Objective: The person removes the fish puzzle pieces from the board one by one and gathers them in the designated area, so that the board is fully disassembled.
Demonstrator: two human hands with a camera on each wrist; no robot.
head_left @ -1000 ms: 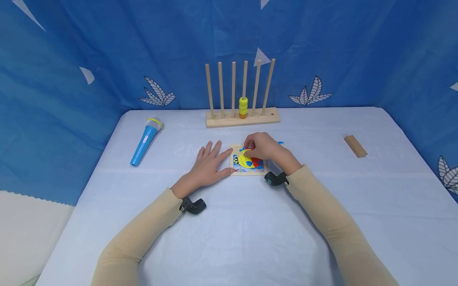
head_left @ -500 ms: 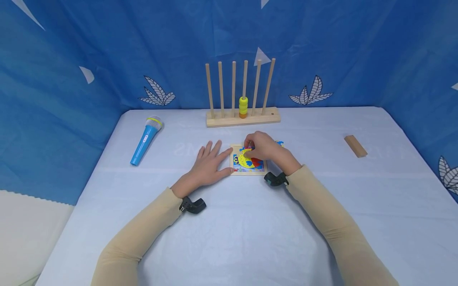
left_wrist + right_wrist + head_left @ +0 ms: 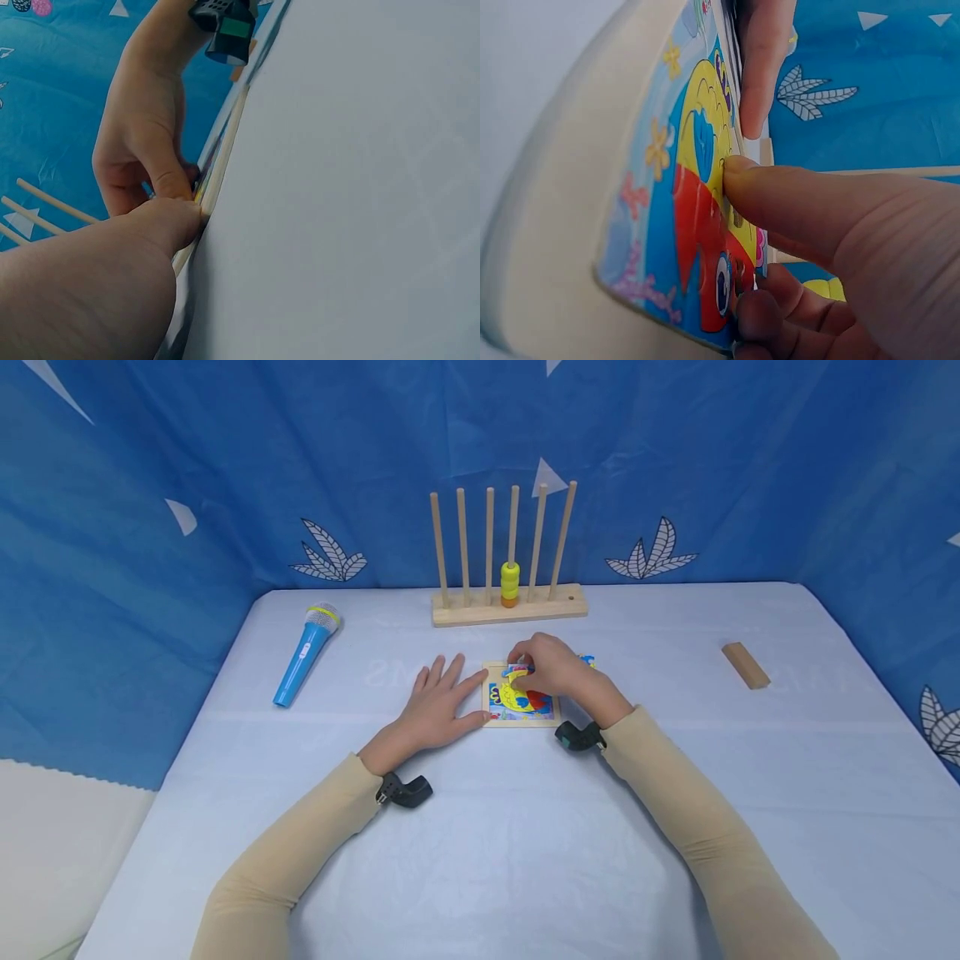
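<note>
A small wooden jigsaw puzzle (image 3: 517, 721) with a yellow and red fish picture lies at the table's middle. My left hand (image 3: 438, 710) lies with fingers spread; its thumb and index fingertip touch the puzzle frame's left edge. Over the puzzle's upper right, my right hand (image 3: 553, 667) pinches a puzzle piece (image 3: 742, 225) between thumb and curled fingers. The right wrist view shows that thumb (image 3: 780, 199) against the yellow part, and the piece's pink edge looks slightly raised. Much of the piece is hidden by the fingers. Another blue and yellow piece (image 3: 588, 661) shows partly behind the right hand.
A wooden peg stand (image 3: 510, 612) with yellow and orange beads on one peg stands at the back. A blue toy microphone (image 3: 303, 656) lies at the left, a brown wooden block (image 3: 746, 666) at the right. Blue cloth hangs behind the table.
My right hand has shifted slightly up and left with the pinched piece, and the picture's top edge near its fingers looks different. The left hand stays in place.
</note>
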